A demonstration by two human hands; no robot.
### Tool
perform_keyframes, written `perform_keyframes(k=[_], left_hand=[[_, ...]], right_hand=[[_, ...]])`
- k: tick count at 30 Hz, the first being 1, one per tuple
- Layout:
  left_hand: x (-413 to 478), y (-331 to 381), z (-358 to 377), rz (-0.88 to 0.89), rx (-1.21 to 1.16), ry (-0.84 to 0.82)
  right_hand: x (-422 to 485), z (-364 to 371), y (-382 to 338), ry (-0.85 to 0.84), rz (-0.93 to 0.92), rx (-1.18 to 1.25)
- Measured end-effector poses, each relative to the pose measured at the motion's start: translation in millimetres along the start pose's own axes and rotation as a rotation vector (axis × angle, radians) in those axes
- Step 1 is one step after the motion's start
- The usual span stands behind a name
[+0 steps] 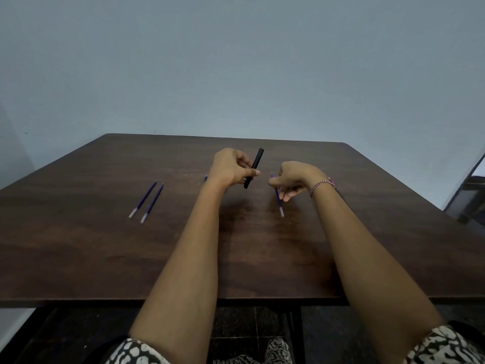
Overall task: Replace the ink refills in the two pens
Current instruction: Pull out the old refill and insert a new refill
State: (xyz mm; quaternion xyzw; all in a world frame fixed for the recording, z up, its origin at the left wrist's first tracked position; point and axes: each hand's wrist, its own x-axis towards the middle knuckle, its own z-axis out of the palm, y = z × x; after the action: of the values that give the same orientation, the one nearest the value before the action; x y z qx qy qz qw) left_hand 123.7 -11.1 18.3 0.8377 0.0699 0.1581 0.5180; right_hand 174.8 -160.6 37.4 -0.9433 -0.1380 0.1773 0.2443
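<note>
My left hand [232, 166] holds a black pen barrel [254, 168] tilted, its top end pointing away from me, above the middle of the brown table [78, 245]. My right hand [294, 179] pinches a thin blue refill [278, 200] whose clear end points toward me, just above or on the table; I cannot tell which. Two more blue refills [146, 202] lie side by side on the table's left part. A small blue object [206, 177] peeks out behind my left wrist, mostly hidden.
A grey wall rises behind the table's far edge. A dark chair [467, 195] stands at the right edge of the view. The table's near edge runs just in front of my lap.
</note>
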Motion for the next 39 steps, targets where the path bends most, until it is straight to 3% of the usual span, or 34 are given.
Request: perform_keyframes(k=[5, 10, 14, 18, 39], left_hand=[[1, -2, 0, 0.020, 0.018, 0.001], [4, -5, -1, 0.054, 0.074, 0.023], [8, -9, -1, 0.060, 0.149, 0.044], [11, -12, -1, 0.084, 0.228, 0.063], [6, -8, -7, 0.097, 0.282, 0.144]], right_hand=[[11, -6, 8, 0.323, -0.171, 0.104], [12, -8, 8, 0.620, -0.336, 0.653], [7, -13, 6, 0.746, -0.417, 0.993], [2, -15, 1, 0.788, -0.478, 1.119], [4, -8, 0, 0.686, -0.519, 1.003]])
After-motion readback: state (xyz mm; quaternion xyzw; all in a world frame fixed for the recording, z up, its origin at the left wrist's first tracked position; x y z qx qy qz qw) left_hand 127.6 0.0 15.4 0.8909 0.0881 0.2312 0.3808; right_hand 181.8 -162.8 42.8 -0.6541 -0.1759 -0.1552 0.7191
